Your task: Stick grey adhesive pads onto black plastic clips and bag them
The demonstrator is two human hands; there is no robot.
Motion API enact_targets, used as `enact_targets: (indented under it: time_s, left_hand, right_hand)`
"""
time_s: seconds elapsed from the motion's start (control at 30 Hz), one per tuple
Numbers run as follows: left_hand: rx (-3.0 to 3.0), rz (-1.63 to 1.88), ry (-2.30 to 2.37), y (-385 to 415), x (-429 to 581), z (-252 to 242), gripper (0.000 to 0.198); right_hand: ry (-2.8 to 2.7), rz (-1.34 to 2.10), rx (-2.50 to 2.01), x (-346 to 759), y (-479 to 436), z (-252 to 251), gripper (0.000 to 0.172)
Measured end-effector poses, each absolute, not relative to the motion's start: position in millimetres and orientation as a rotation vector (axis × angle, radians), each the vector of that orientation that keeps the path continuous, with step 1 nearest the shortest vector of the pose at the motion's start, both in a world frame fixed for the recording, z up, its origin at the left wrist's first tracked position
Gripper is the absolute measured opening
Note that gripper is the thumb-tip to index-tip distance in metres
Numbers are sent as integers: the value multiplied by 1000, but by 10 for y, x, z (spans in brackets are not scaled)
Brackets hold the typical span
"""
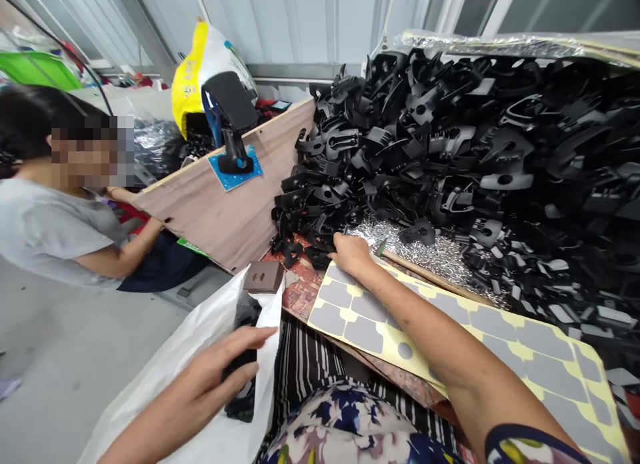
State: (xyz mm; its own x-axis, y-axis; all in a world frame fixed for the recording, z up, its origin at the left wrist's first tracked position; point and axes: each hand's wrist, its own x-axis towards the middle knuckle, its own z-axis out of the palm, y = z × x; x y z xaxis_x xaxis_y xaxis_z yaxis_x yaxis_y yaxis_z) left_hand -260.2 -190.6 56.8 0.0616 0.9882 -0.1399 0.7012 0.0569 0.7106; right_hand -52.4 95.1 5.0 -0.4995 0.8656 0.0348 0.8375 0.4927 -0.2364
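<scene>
My left hand hovers over the mouth of a white sack, fingers stretched out and thumb apart, holding nothing. Black parts show inside the sack. My right hand is at the near left edge of a heap of black plastic parts, fingers curled in; whatever they grip is hidden. Under my right forearm lies a yellow sheet of grey die-cut stickers. Beside the right wrist is a thin wooden stick with a green end. Small silvery metal pieces lie piled behind it.
A small brown block sits at the sack's rim. On the left a wooden board carries a black stand on a blue square. Beyond it sits another person. A yellow and white bag stands behind the board.
</scene>
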Motion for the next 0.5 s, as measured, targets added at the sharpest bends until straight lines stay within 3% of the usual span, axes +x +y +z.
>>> enact_targets:
  time_s: [0.07, 0.2, 0.3, 0.4, 0.5]
  left_hand:
    - [1623, 547, 1528, -1723, -2376, 531, 38]
    - [1469, 566, 1205, -1353, -1973, 414, 32]
    - [1243, 667, 1044, -1115, -1710, 354, 33]
    - [997, 880, 1000, -878, -1446, 385, 53]
    - [831, 975, 900, -658, -1127, 444, 84]
  right_hand:
    - [-2576, 214, -1511, -544, 1056, 20, 13]
    - [-2466, 14, -1508, -169, 1317, 110, 30]
    - [-2266, -156, -1468, 350, 1459, 256, 33]
    - [-1965, -304, -1218, 839, 1280, 390, 29]
    - [-1925, -206, -923, 1099, 710, 433, 27]
